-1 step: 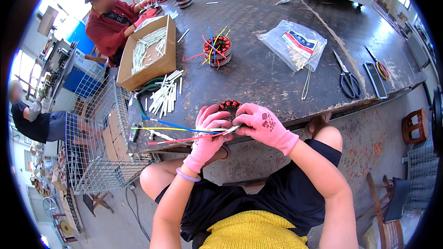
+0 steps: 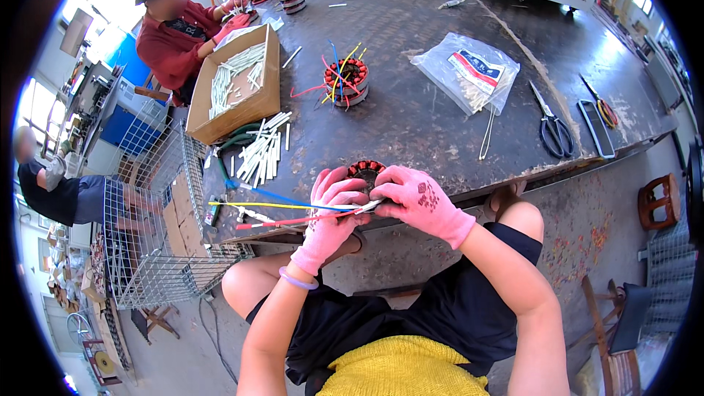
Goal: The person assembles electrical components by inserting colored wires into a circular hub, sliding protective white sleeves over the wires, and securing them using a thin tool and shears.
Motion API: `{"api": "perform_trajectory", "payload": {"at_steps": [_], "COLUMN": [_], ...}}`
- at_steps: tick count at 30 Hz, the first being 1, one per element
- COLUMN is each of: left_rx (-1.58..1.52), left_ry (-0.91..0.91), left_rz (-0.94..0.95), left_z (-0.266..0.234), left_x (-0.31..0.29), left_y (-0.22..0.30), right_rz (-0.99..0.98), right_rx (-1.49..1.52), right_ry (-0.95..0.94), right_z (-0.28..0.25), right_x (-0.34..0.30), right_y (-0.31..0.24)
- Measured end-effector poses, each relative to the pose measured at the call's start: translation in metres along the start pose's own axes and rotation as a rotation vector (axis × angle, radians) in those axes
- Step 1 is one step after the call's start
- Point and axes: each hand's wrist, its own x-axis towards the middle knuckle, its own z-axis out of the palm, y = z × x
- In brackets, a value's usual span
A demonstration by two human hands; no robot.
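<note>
Between my two pink-gloved hands, at the table's near edge, is a motor stator (image 2: 366, 169) with red-and-black windings; much of it is hidden by the gloves. My left hand (image 2: 336, 204) is closed round its left side. On the right, my right hand (image 2: 416, 199) has its fingers pinched at the stator's near side, by the white sleeve (image 2: 368, 207) where the leads come together. Blue, yellow and red wires (image 2: 293, 221) run out to the left across my left hand. Farther back stands another stator (image 2: 346, 82) with coloured leads sticking up.
White sleeves (image 2: 264, 150) lie loose beside a cardboard box (image 2: 233, 88) of more sleeves. To the right are a plastic bag (image 2: 469, 73), scissors (image 2: 555, 132) and a phone (image 2: 596, 127). A co-worker (image 2: 176, 37) sits far left. A wire cage (image 2: 158, 264) stands left of the table.
The blue wire's free end has shifted slightly down and to the right. My hands have hardly moved. At far left, another person's arm has moved a little.
</note>
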Motion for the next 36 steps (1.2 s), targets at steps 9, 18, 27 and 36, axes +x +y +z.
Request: {"api": "perform_trajectory", "payload": {"at_steps": [9,18,27,36], "left_rx": [0.040,-0.058,0.274,0.531], "left_ry": [-0.007,-0.039,-0.219,-0.209], "left_rz": [0.036,-0.037,0.337,0.213], "left_z": [0.001,-0.006,-0.015,-0.042], "left_x": [-0.001,0.002,-0.030,0.032], "left_y": [-0.008,0.001,0.088,0.045], "right_rz": [0.004,0.134,0.140,0.117], "right_rx": [-0.152,0.067,-0.014,-0.055], "right_ry": [0.008,0.134,0.179,0.202], "right_z": [-0.004,0.015,0.023,0.020], "right_x": [-0.005,-0.011,-0.016,-0.016], "right_y": [-0.001,-0.007,-0.007,-0.009]}}
